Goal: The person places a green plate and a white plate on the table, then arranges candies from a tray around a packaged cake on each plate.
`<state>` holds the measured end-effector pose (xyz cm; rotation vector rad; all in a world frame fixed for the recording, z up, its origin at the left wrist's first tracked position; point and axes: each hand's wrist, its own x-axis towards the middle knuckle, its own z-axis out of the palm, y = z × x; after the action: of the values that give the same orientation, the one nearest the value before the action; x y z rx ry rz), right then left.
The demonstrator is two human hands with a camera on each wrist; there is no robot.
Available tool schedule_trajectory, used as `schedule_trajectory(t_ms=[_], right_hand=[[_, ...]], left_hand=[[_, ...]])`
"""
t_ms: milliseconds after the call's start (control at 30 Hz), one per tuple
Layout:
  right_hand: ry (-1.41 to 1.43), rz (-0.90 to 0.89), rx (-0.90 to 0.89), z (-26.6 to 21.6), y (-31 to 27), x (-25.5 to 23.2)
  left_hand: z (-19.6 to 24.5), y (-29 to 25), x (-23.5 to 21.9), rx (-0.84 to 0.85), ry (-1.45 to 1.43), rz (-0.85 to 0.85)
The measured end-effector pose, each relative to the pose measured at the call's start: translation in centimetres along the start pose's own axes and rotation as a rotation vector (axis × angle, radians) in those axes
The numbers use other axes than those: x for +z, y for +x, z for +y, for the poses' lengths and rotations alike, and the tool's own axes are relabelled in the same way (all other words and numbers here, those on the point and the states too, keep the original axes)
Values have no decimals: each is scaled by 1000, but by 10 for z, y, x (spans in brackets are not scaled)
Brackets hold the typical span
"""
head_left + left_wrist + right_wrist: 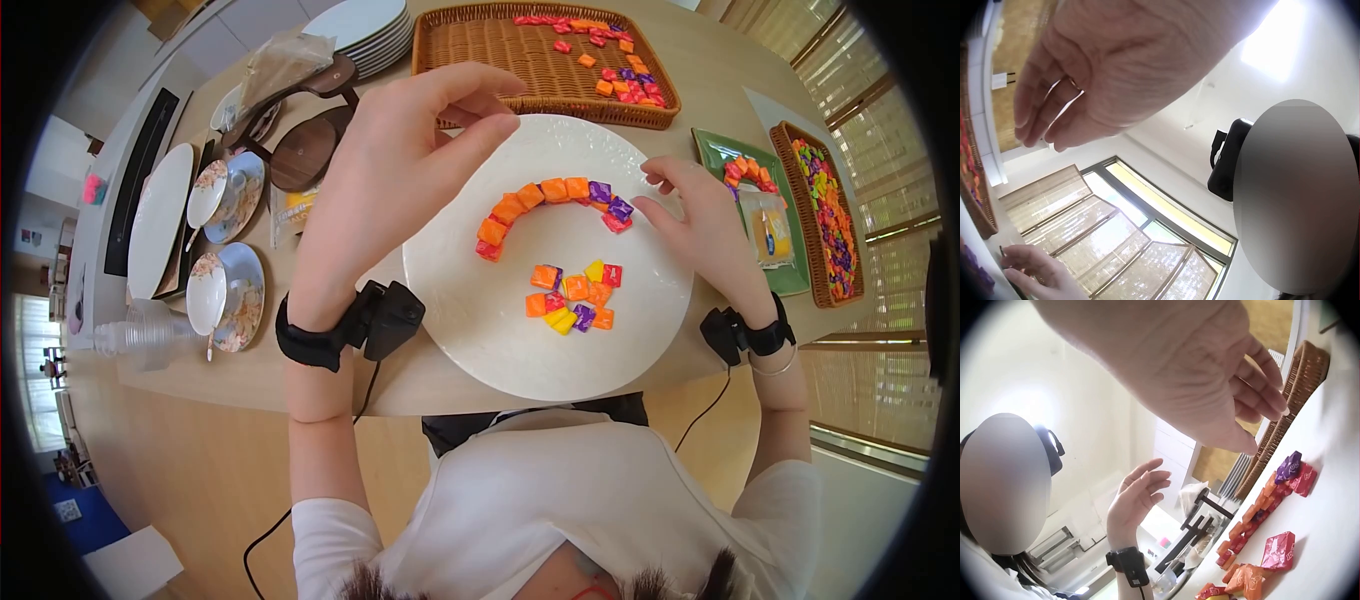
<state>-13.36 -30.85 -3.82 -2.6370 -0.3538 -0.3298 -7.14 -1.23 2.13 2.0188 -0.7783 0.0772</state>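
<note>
On the large round white plate [450, 300], wrapped candies form a curved row [530, 197], mostly orange, with purple and red pieces at its right end. Below the row sits a cluster of wrapped candies [576, 290] in orange, red, yellow and purple. My left hand [420, 150] is raised over the plate's far left edge, fingers loosely bent and holding nothing. Above the plate's right rim hovers my right hand [695, 215], its fingertips close to the purple end of the row. In the right wrist view a gap shows between thumb and fingers, with nothing held.
Behind the plate lies a wicker tray [490, 60] with scattered candies. A green tray [790, 270] and a basket full of candies [830, 220] stand at the right. Stacked plates [365, 35], brown sunglasses-shaped item [305, 150] and flowered cups [207, 290] on saucers occupy the left.
</note>
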Motion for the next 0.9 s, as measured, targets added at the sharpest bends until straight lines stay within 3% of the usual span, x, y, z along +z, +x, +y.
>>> schedule_trajectory(t_ms=[67, 133, 267, 500, 900], right_hand=[[10, 12, 7, 7, -5, -6], [77, -79, 47, 13, -11, -11], [216, -202, 121, 20, -15, -14], [345, -304, 66, 31, -3, 9], [403, -405, 23, 31, 10, 24]], left_hand=[[-3, -2, -4, -4, 28, -15], [-10, -9, -4, -105, 140, -183], [-34, -31, 15, -234, 209, -344], [-39, -50, 38, -410, 208, -356], [-50, -48, 51, -396, 122, -309]])
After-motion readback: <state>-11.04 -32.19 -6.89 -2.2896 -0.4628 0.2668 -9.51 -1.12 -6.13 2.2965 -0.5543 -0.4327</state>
